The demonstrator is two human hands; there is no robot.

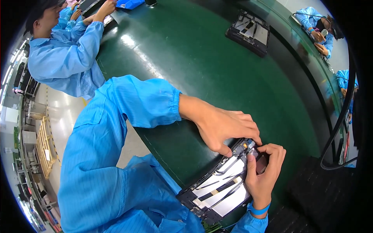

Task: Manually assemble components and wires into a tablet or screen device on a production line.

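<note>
An opened tablet lies tilted near the table's front edge, with silver battery panels, black flat cables and a dark frame showing. My left hand reaches across its far end, thumb on the frame's edge and fingers bent over the corner by a small circuit board. My right hand grips the same end from the right side. Its thumb lies over the inside, beside a dark reddish-brown square part. The fingertips of both hands are partly hidden. A blue band circles my right wrist.
A second opened tablet lies farther back on the green table. A co-worker in a blue smock works at the far left. Beyond a glass-like divider more people sit. A black cable hangs at the right.
</note>
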